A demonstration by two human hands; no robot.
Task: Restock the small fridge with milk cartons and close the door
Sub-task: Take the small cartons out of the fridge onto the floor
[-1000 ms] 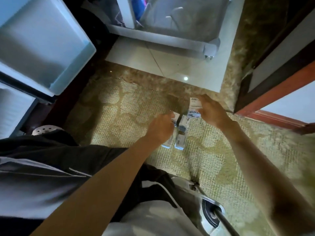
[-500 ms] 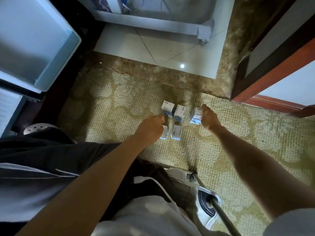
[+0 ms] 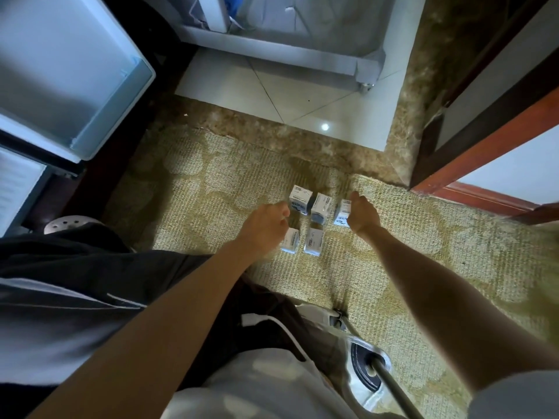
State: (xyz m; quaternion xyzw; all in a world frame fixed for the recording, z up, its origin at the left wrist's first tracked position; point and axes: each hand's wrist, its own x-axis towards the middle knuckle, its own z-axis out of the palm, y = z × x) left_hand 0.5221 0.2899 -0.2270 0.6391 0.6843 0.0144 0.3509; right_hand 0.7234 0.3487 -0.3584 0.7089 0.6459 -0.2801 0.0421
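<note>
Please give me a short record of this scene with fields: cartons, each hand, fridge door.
cartons: five milk cartons standing on the carpet
left hand: above the near-left carton, grip unclear
right hand: beside the rightmost carton, contact unclear
fridge door: open, on the left

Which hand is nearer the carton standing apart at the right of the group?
Right. The right hand is directly beside that carton, on its right. The left hand is farther left, by the front-left carton.
</note>
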